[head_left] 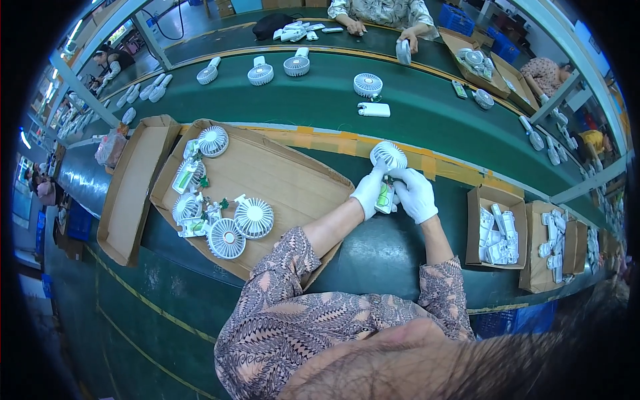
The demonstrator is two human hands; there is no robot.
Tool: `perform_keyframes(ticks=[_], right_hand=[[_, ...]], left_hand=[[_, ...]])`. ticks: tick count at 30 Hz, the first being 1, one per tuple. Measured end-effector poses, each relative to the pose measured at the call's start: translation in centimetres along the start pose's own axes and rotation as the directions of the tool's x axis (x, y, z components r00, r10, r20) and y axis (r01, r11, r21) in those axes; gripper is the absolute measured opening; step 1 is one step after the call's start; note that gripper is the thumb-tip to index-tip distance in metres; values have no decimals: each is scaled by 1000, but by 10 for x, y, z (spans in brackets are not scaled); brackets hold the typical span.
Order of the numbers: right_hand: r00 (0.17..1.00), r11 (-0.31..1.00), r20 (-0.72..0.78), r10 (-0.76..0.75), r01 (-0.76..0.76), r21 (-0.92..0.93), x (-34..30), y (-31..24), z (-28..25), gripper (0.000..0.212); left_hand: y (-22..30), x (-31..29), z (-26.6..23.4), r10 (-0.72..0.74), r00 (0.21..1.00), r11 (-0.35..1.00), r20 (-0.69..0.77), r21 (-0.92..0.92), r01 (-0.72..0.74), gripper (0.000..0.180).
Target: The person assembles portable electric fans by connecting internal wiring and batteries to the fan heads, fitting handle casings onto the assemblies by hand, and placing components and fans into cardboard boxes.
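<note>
Both my hands wear white gloves and hold one small white handheld fan point(390, 156) over the dark green worktop. My left hand point(369, 191) grips it from the left, with a finger up against the round grille. On the other side, my right hand point(416, 193) is closed around the fan's lower part, just below the head. Between the hands a green-and-white handle part point(385, 198) shows, hanging under the fan head. My fingers hide where the handle meets the head. Left of my forearm, a cardboard tray point(293, 163) holds several fan heads point(254, 217) with green parts attached.
Beyond the worktop runs a green conveyor belt point(220, 103) carrying several fans point(297, 65) and a white handle shell point(374, 109). To the right, a cardboard box point(474, 230) holds white plastic parts. Across the belt, a co-worker's hand point(409, 39) holds a fan. A narrow cardboard tray point(137, 187) lies far left.
</note>
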State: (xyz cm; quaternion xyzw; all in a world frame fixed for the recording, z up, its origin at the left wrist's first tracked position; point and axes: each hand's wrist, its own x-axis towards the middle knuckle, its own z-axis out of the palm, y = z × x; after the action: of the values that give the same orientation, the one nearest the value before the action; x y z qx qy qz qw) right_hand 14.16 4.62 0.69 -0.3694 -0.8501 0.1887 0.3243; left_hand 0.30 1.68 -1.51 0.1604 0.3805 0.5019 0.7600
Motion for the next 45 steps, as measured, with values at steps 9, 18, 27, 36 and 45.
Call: perform_keyframes(ticks=[9,18,27,36,45], right_hand=[[995,994,-80,53,-46,95,-4,6,5,20],[996,988,62,-61,69,-141,0,-3,0,21],[993,984,32,-112,115,-139,-2,-6,0,19],[957,966,-139,256,-248,70,-35,-3,-56,34],[702,430,-186,687,-599,-676,-133,104,-180,60]], left_hand=[[0,0,3,25,996,999,-81,32,-23,39],[-2,-5,4,5,998,999,-67,46,-2,48],[-6,1,-2,-9,1000,993,-6,119,10,53],[-3,-1,-5,-35,999,995,-11,-97,33,30],[-8,4,-1,-2,997,962,-75,-274,-19,29]])
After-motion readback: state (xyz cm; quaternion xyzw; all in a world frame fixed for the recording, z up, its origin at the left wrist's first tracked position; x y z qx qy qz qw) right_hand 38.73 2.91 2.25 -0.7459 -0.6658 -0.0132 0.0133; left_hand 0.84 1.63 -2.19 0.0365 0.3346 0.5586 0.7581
